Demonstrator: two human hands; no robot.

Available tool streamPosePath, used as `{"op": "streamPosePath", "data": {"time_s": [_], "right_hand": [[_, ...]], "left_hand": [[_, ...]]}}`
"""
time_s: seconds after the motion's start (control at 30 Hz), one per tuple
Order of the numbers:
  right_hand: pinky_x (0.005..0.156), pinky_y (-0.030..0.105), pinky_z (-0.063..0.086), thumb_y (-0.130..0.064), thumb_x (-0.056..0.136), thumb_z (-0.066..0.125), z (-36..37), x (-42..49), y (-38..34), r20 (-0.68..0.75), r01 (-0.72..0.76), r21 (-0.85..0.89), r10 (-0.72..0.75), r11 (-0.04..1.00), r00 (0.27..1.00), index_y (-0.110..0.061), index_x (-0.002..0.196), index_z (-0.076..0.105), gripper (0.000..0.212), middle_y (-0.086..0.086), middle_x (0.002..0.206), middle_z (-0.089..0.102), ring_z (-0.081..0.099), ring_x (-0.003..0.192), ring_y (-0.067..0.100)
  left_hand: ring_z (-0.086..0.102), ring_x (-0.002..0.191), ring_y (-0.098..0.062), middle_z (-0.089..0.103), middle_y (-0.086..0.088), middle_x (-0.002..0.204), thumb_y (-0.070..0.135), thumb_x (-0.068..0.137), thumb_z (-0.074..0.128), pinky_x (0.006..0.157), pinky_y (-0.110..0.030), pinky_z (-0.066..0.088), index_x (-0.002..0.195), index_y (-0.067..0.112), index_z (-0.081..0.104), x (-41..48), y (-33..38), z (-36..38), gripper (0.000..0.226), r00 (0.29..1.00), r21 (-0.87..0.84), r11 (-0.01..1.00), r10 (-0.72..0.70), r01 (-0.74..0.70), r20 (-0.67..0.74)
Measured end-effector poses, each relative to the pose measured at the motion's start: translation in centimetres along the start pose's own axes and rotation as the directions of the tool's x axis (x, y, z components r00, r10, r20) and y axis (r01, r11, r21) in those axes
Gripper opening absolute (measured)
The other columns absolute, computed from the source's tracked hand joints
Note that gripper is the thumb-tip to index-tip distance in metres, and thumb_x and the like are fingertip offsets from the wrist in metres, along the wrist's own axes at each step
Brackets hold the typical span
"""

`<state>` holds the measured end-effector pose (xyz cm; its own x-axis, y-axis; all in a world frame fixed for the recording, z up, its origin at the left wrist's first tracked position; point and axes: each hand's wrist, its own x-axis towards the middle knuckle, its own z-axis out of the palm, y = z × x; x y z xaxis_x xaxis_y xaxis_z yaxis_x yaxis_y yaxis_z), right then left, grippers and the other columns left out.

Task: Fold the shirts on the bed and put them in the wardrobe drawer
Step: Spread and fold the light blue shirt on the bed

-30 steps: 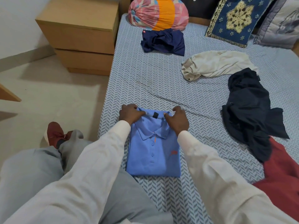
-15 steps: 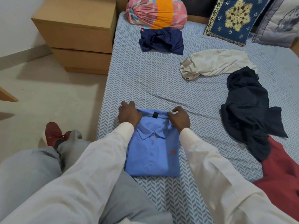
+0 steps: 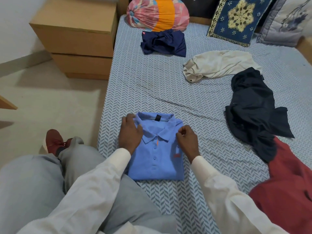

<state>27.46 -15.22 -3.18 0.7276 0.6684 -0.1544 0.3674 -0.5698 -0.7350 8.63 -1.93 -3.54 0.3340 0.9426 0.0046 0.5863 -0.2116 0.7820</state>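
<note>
A folded light-blue polo shirt [image 3: 158, 159] lies collar-up on the patterned bed sheet [image 3: 152, 92] near the bed's left edge. My left hand [image 3: 130, 134] rests on the shirt's left shoulder, fingers on the collar. My right hand [image 3: 186, 141] sits on the shirt's right side with its fingers curled, pinching the fabric just below the collar tip. Unfolded shirts lie further off: a navy one [image 3: 163, 43] at the back, a cream one [image 3: 217, 65], a black one [image 3: 253, 107] and a red one [image 3: 290, 191] at the right.
A wooden two-drawer cabinet [image 3: 79, 39] stands on the floor left of the bed. A pink and orange cloth bundle [image 3: 157, 14] and two cushions [image 3: 236, 19] sit at the bed's head. My grey trouser knee [image 3: 42, 183] and red shoe [image 3: 54, 141] are at the left.
Both hands have slid back from the shirt's top edge toward me, so the whole collar now shows. The right hand now pinches the fabric below the collar.
</note>
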Motion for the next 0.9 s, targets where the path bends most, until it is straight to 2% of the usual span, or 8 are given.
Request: {"op": "streamPosePath", "data": {"time_s": [0.1, 0.17, 0.3, 0.4, 0.53, 0.7, 0.8, 0.9], "right_hand": [[0.066, 0.033, 0.045, -0.023, 0.084, 0.068, -0.6, -1.4, 2.1, 0.084, -0.124, -0.061, 0.129, 0.99, 0.988, -0.016, 0.096, 0.056, 0.019, -0.001, 0.083, 0.062, 0.06, 0.077, 0.021], [0.071, 0.037, 0.051, -0.03, 0.085, 0.071, -0.4, -1.4, 2.9, 0.101, -0.196, -0.006, 0.195, 0.981, 0.976, -0.018, 0.104, 0.056, 0.028, -0.001, 0.085, 0.063, 0.063, 0.08, 0.022], [0.076, 0.04, 0.054, -0.033, 0.084, 0.067, 0.3, 0.4, 2.5, 0.039, -0.19, 0.055, 0.188, 0.98, 0.981, -0.017, 0.114, 0.057, 0.036, 0.007, 0.105, 0.066, 0.064, 0.091, 0.028], [0.076, 0.037, 0.049, -0.019, 0.086, 0.062, 1.2, 2.5, 1.9, 0.046, -0.11, 0.056, 0.108, 0.992, 0.993, -0.018, 0.102, 0.065, 0.016, 0.006, 0.096, 0.07, 0.064, 0.09, 0.028], [0.065, 0.03, 0.047, -0.024, 0.089, 0.062, 1.0, 3.7, 0.5, 0.052, -0.102, 0.127, 0.096, 0.987, 0.994, -0.017, 0.102, 0.066, 0.015, 0.003, 0.091, 0.068, 0.063, 0.082, 0.021], [0.064, 0.031, 0.051, -0.019, 0.082, 0.061, 0.6, 4.9, 0.4, 0.037, -0.217, 0.13, 0.214, 0.967, 0.976, -0.013, 0.078, 0.068, 0.01, 0.005, 0.077, 0.065, 0.062, 0.077, 0.025], [0.057, 0.039, 0.056, -0.028, 0.08, 0.061, 0.2, 5.3, 0.8, 0.122, -0.311, 0.162, 0.294, 0.936, 0.948, -0.016, 0.072, 0.056, 0.016, 0.008, 0.072, 0.06, 0.06, 0.067, 0.029], [0.045, 0.027, 0.039, -0.026, 0.09, 0.066, -1.3, 2.7, 0.6, 0.334, -0.412, 0.249, 0.321, 0.877, 0.886, -0.014, 0.073, 0.042, 0.032, 0.009, 0.06, 0.044, 0.045, 0.047, 0.018]], "left_hand": [[0.06, 0.099, -0.032, 0.061, -0.012, 0.109, 0.028, 0.088, 0.064, 0.076, -0.035, 0.045, 0.108, 0.01, 0.051, -1.7, -2.5, -1.0, 0.03, 0.947, 0.105, 0.959, -0.277, 0.262, 0.166], [0.062, 0.091, -0.03, 0.065, -0.008, 0.093, 0.036, 0.087, 0.065, 0.068, -0.032, 0.04, 0.094, 0.011, 0.054, -2.2, -2.9, -1.4, 0.028, 0.918, 0.181, 0.939, -0.329, 0.293, 0.22], [0.062, 0.084, -0.031, 0.062, -0.008, 0.08, 0.035, 0.088, 0.065, 0.064, -0.033, 0.041, 0.068, 0.018, 0.049, -2.0, -2.3, -1.5, 0.03, 0.915, 0.24, 0.932, -0.326, 0.27, 0.238], [0.058, 0.082, -0.031, 0.06, -0.009, 0.081, 0.031, 0.09, 0.062, 0.066, -0.035, 0.042, 0.072, 0.016, 0.048, -2.1, -2.4, -1.6, 0.027, 0.917, 0.235, 0.919, -0.36, 0.317, 0.171], [0.057, 0.08, -0.03, 0.06, -0.007, 0.083, 0.032, 0.091, 0.063, 0.066, -0.033, 0.042, 0.082, 0.011, 0.054, -2.4, -2.4, -1.9, 0.024, 0.912, 0.173, 0.925, -0.368, 0.339, 0.179], [0.058, 0.083, -0.028, 0.063, -0.007, 0.086, 0.032, 0.09, 0.064, 0.072, -0.034, 0.045, 0.084, 0.01, 0.059, -2.6, -2.2, -2.0, 0.024, 0.92, 0.135, 0.932, -0.355, 0.336, 0.166], [0.059, 0.08, -0.029, 0.059, -0.005, 0.076, 0.037, 0.09, 0.063, 0.068, -0.033, 0.044, 0.072, 0.013, 0.052, -2.7, -2.1, -2.3, 0.032, 0.919, 0.163, 0.934, -0.347, 0.319, 0.188], [0.064, 0.069, -0.03, 0.06, -0.008, 0.064, 0.045, 0.081, 0.071, 0.064, -0.036, 0.052, 0.062, 0.014, 0.048, -3.2, -2.6, -3.0, 0.043, 0.874, 0.193, 0.924, -0.377, 0.331, 0.307]]}}
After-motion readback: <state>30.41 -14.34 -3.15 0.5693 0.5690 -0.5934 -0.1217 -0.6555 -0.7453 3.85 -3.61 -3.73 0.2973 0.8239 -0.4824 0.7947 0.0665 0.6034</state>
